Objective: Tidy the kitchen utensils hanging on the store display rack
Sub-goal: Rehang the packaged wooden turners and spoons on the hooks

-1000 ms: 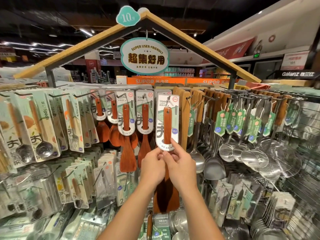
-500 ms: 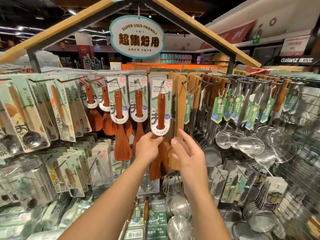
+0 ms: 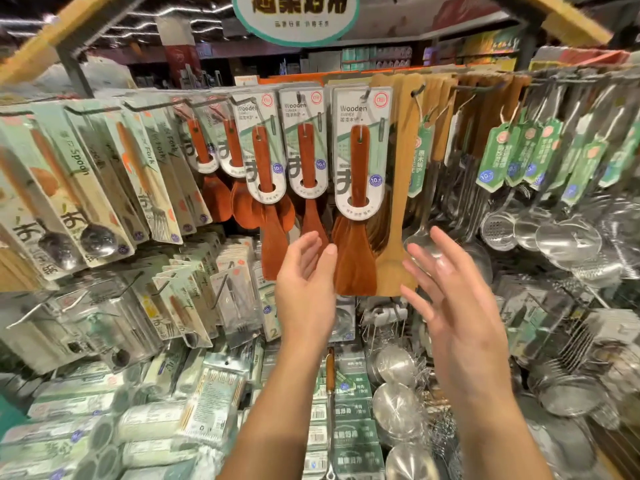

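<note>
A dark wooden turner [image 3: 358,188] on a white "Wooden" card hangs from a rack hook at the centre. Similar carded turners [image 3: 306,161] hang to its left. A pale wooden spatula [image 3: 398,202] hangs just right of it. My left hand [image 3: 306,289] is open below the turner's blade, fingers spread, not touching it. Lower right of the blade, my right hand [image 3: 446,296] is open too, fingers apart, holding nothing.
Carded spoons and forks [image 3: 104,181] fill the hooks at left. Steel ladles and skimmers [image 3: 540,223] with green tags hang at right. Packaged goods [image 3: 194,403] and steel bowls [image 3: 398,407] lie on the shelf below. An oval sign [image 3: 298,15] hangs overhead.
Both hands let go of the front turner's card and dropped back, open. The turner now hangs free on its hook. The view has moved closer to the rack.
</note>
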